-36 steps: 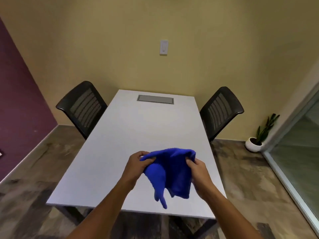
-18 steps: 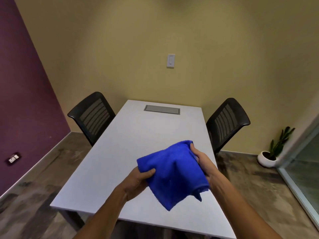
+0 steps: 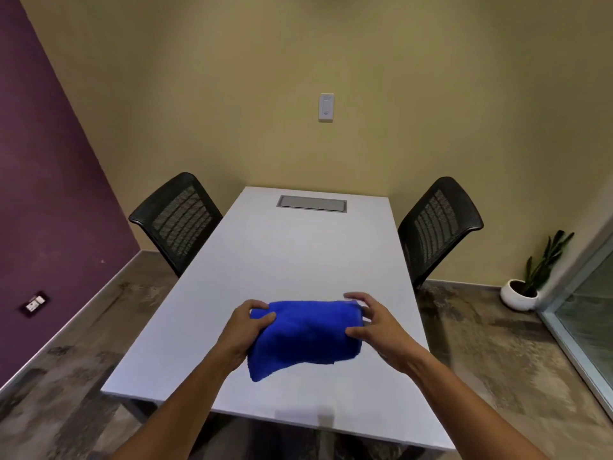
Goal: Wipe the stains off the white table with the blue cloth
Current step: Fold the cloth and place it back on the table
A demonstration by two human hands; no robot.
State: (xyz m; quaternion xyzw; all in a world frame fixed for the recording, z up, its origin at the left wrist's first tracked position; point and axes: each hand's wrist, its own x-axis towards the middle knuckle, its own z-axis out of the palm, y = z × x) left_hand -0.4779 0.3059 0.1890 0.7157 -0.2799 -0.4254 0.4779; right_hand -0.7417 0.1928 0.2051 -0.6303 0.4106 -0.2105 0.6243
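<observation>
Head view looks forward and down over a white bench (image 3: 308,260) that runs away toward a yellow wall. Both hands reach out over its near half with the blue cloth (image 3: 306,336) between them. The left hand (image 3: 243,330) is clamped on the cloth's left end, thumb on top and fingers curled round the far edge. The right hand (image 3: 378,330) is at the cloth's right end with its fingers spread apart; the thumb lies against the cloth's near right side, while the other fingers arch above the far right corner, blurred, so it cannot be told whether they touch the fabric. The cloth is folded over into a thick, roughly oblong bundle, with one loose corner drooping toward the near left. Whether the bundle lies on the bench or hangs just over it cannot be told. No stains can be made out on the bench surface at this sharpness.

A grey rectangular hatch (image 3: 311,204) is set into the far end of the bench. A black mesh-backed chair (image 3: 177,220) stands at the far left side and a second black chair (image 3: 438,224) at the far right side. On the wall beyond is a white wall switch (image 3: 326,107). A potted plant (image 3: 527,280) in a white bowl stands on the floor at the right, near a glass panel (image 3: 587,313). The left wall is purple and carries a small outlet (image 3: 34,303) low down.
</observation>
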